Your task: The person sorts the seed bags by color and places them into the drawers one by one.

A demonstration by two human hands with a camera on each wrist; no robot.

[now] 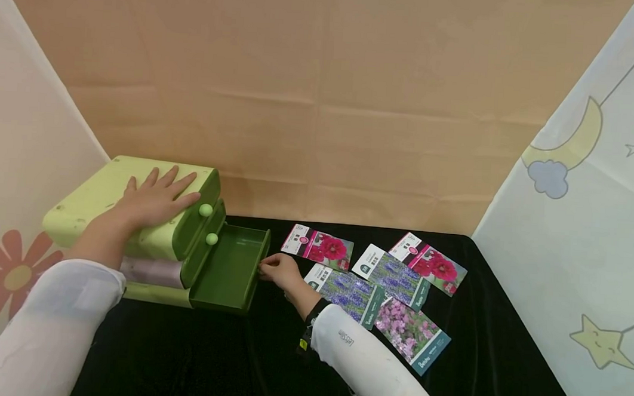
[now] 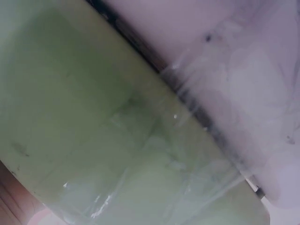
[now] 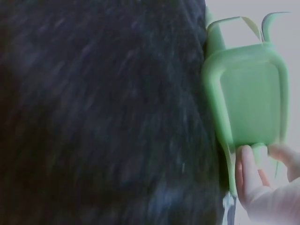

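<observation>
A light green drawer box (image 1: 96,195) with darker green drawers stands at the left of the head view. My left hand (image 1: 152,204) rests on its top with the fingers spread. The bottom drawer (image 1: 227,271) is pulled out and has nothing in it. At that drawer's front, my right hand (image 1: 283,273) pinches its small knob (image 3: 258,149), seen between thumb and fingers in the right wrist view. Two round pale knobs, an upper knob (image 1: 206,210) and a middle knob (image 1: 212,239), show on the drawers above. The left wrist view holds only a blurred box surface (image 2: 93,117).
Several flower-picture packets lie right of the drawer: a red-flower packet (image 1: 327,248), another red-flower packet (image 1: 439,270), purple-flower ones (image 1: 393,275) overlapping, and a pink-flower packet (image 1: 407,328). A black cloth (image 1: 190,359) covers the table. Printed fabric walls stand around it.
</observation>
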